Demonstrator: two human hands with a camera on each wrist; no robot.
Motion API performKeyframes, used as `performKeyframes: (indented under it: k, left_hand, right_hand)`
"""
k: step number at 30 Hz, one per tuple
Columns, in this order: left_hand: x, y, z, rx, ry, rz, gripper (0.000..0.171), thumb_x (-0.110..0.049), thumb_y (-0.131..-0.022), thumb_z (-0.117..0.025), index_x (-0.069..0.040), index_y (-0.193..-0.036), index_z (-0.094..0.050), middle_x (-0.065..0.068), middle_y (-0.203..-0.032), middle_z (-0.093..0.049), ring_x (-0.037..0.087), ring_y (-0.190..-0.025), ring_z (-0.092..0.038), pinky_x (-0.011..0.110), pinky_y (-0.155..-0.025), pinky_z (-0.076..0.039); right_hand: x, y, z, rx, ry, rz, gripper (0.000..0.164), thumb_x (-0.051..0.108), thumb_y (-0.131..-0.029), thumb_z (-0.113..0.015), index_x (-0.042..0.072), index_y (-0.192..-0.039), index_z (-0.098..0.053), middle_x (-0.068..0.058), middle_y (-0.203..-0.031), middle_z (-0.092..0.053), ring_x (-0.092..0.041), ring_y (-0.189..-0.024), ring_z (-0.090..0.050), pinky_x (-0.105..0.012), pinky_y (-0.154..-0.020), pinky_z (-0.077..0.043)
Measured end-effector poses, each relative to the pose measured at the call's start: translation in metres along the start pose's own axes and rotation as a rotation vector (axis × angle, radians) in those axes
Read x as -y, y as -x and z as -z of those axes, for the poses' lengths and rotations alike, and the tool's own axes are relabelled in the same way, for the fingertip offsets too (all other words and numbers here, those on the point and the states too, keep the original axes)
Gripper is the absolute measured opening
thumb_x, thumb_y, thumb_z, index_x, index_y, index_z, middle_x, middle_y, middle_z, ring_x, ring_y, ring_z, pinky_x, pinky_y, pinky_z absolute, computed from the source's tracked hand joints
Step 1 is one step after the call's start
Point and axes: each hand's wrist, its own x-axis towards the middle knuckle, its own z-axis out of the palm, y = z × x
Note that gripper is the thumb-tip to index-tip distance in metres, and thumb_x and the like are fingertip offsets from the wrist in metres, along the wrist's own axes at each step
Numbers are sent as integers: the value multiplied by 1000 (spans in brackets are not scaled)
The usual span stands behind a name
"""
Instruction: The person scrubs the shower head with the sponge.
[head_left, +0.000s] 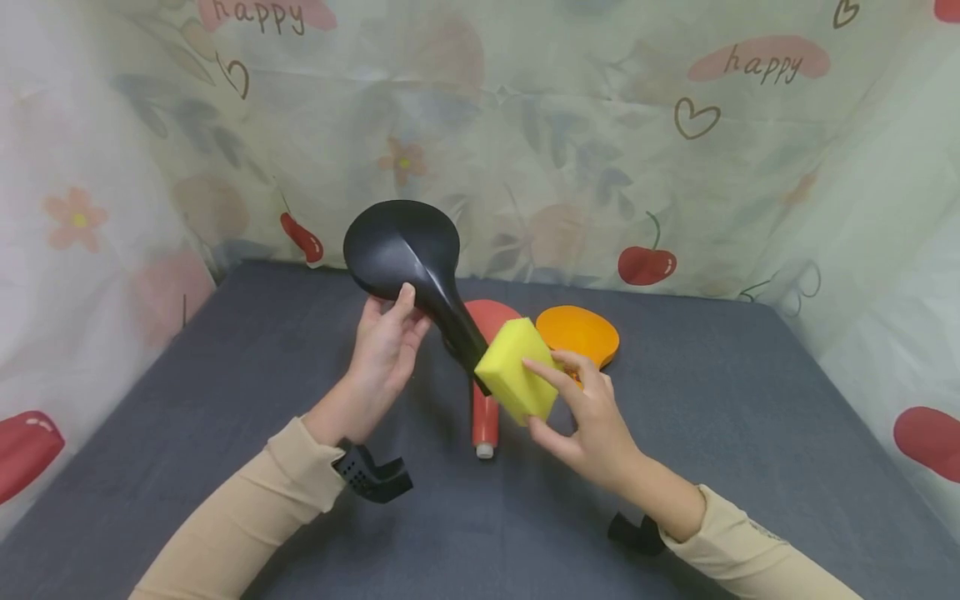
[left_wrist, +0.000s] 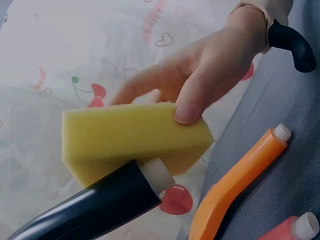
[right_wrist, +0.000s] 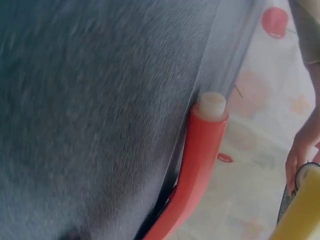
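A black handheld shower head (head_left: 405, 250) is held up in the air by my left hand (head_left: 382, 346), thumb on its neck and fingers behind. Its handle slants down to the right. My right hand (head_left: 592, 417) pinches a yellow sponge (head_left: 517, 371) between thumb and fingers. The sponge is at the end of the black handle and covers its tip in the head view. In the left wrist view, the white threaded end (left_wrist: 157, 177) of the handle lies against or just in front of the sponge's lower side; contact is unclear.
Behind the sponge, a red shower head (head_left: 486, 421) lies on the dark grey table (head_left: 712, 400), partly hidden. An orange shower head (head_left: 577, 329) lies right of it, its handle covered by the right hand. Patterned curtains (head_left: 525, 167) enclose the table's back and sides.
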Motion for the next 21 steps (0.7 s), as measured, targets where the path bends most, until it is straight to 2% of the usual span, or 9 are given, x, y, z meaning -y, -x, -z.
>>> performKeyframes:
  k: [5,8,11,14,17,21]
  left_hand:
    - [-1,0,-2,9,19,-10,13,-12,-97,-44,-19,-107,-42,-2,-103,-51,7,-84,-59,20,-80,-51]
    - [-1,1,-3,16,30,-14,12,-11,-97,-44,-19,-106,-42,-2,-103,-50,7,-85,-59,20,-80,-51]
    - [-2,2,-3,29,46,-22,11,-12,-97,-43,-19,-105,-42,-2,-104,-49,7,-86,-59,20,-80,-51]
    - [-3,3,-4,33,59,-27,11,-12,-98,-42,-18,-107,-42,-2,-103,-50,8,-87,-58,20,-80,-51]
    - [-5,4,-5,33,64,-24,11,-12,-98,-41,-18,-107,-42,-2,-104,-51,9,-89,-58,20,-81,-51]
    - [-7,5,-4,41,66,-17,12,-12,-98,-42,-19,-107,-42,-2,-106,-49,9,-89,-57,20,-81,-51]
  right_hand:
    - [0,0,-1,154,-222,-269,63,14,-85,-66,20,-139,-34,-11,-129,-45,-25,-108,-52,-43,-87,-46]
    - [-2,0,-2,259,-387,-406,60,16,-91,-59,17,-141,-25,-16,-130,-45,-31,-109,-57,-42,-86,-52]
    - [-3,-1,-4,345,-520,-522,58,19,-95,-52,14,-142,-19,-22,-130,-45,-35,-114,-56,-43,-90,-50]
    - [-4,-1,-5,411,-593,-574,57,21,-98,-46,10,-143,-15,-25,-130,-46,-34,-117,-52,-45,-96,-45]
    - [-5,-1,-5,456,-632,-591,55,20,-98,-42,9,-144,-14,-26,-127,-49,-31,-112,-53,-45,-97,-44]
    - [-3,-4,-3,461,-674,-648,52,19,-99,-38,9,-144,-14,-25,-122,-50,-25,-102,-54,-40,-95,-44]
